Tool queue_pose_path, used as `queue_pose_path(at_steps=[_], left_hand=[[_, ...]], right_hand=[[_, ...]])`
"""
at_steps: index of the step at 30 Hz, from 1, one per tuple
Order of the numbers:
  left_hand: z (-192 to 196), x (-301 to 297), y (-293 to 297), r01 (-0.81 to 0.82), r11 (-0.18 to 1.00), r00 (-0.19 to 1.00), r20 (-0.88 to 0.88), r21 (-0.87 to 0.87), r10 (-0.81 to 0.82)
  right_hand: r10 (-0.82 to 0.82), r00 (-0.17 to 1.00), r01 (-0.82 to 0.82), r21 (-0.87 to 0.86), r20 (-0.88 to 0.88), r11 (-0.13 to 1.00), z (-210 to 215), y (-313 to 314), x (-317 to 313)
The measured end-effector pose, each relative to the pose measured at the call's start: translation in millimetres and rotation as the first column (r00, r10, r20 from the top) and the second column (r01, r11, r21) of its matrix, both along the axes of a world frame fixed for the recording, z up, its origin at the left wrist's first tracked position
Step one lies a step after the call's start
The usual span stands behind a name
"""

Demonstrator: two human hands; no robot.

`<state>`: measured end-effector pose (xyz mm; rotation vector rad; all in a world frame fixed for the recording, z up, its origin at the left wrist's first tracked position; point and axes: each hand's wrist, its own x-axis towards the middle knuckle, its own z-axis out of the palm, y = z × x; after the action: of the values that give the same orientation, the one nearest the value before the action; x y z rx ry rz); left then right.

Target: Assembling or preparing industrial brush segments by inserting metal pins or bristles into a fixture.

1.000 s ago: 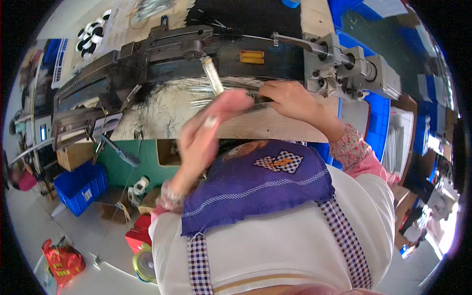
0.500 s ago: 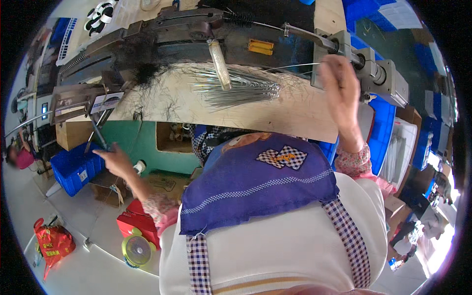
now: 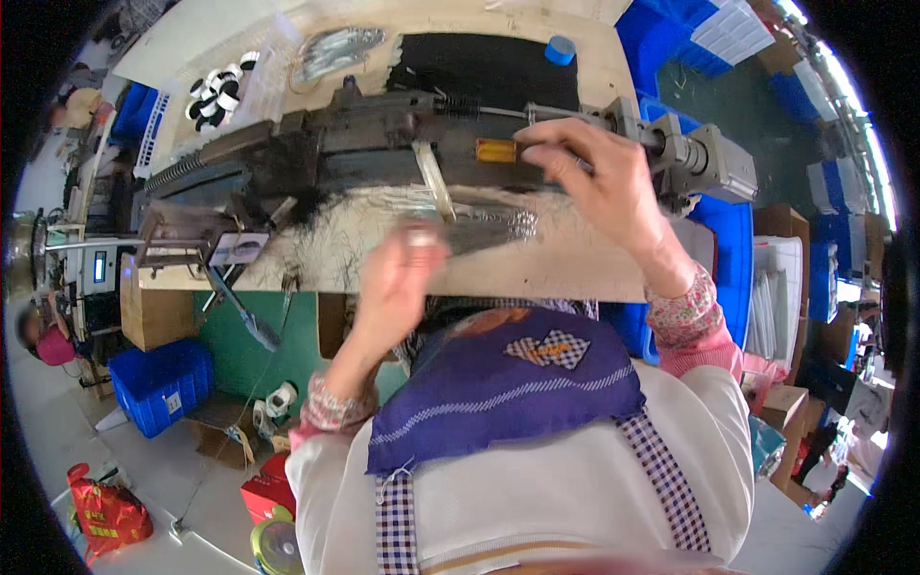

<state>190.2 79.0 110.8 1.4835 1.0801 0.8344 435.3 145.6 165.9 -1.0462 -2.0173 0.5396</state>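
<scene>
My right hand (image 3: pixel 609 182) reaches over the right part of a dark bench machine (image 3: pixel 364 153), beside a yellow block (image 3: pixel 496 150). Its thumb and fingertips are drawn near each other in a pinch; anything between them is too small to make out. Just beyond them runs a metal shaft with a dark bristle brush (image 3: pixel 458 103) at its left end. My left hand (image 3: pixel 402 278), smeared by motion, is over the bench's front edge, near a bundle of thin metal wires (image 3: pixel 494 228). A flat pale bar (image 3: pixel 433 180) sticks out from the machine above the wires.
Grey motor housings (image 3: pixel 714 165) stand at the machine's right end. A lever with a blue-grey handle (image 3: pixel 257 329) hangs at the left. Behind lie a black mat (image 3: pixel 479 67), a blue round lid (image 3: pixel 560 50) and black-and-white rings (image 3: pixel 216 96). Dark bristles litter the wooden bench (image 3: pixel 575 268).
My left hand has left the lever at the left and come right, toward the wires. My right hand has moved left from the motor housings to the yellow block. The view has shifted.
</scene>
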Motion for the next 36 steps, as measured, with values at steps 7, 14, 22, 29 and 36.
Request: queue_pose_path(at_steps=[7,14,22,29,36], left_hand=[[-31.2,59.3,22.0,-0.306,0.891,0.832,0.361,-0.335,0.421],[49.1,15.7,45.1,0.299,0.849,0.183,0.899,-0.436,0.397],[-9.5,-46.5,10.9,0.034,0.965,0.019,0.966,-0.26,0.259],[-25.1,-8.4,-4.6,-0.002,0.97,0.369,0.901,-0.243,0.226],[-43.7,-45.9,-23.1,-0.201,0.908,0.398,0.817,-0.367,0.418]], right_hand=[[0.023,0.932,-0.136,0.291,0.363,0.947,-31.0,61.7,4.6],[-0.001,0.85,-0.19,0.309,0.527,0.932,-33.6,71.3,-0.9],[0.093,0.921,-0.06,-0.098,0.378,0.993,0.8,120.4,-23.6],[0.432,0.703,0.146,-0.709,0.565,0.69,-94.9,239.8,-89.4],[0.402,0.68,0.086,-0.611,0.613,0.787,-90.6,244.2,-84.8]])
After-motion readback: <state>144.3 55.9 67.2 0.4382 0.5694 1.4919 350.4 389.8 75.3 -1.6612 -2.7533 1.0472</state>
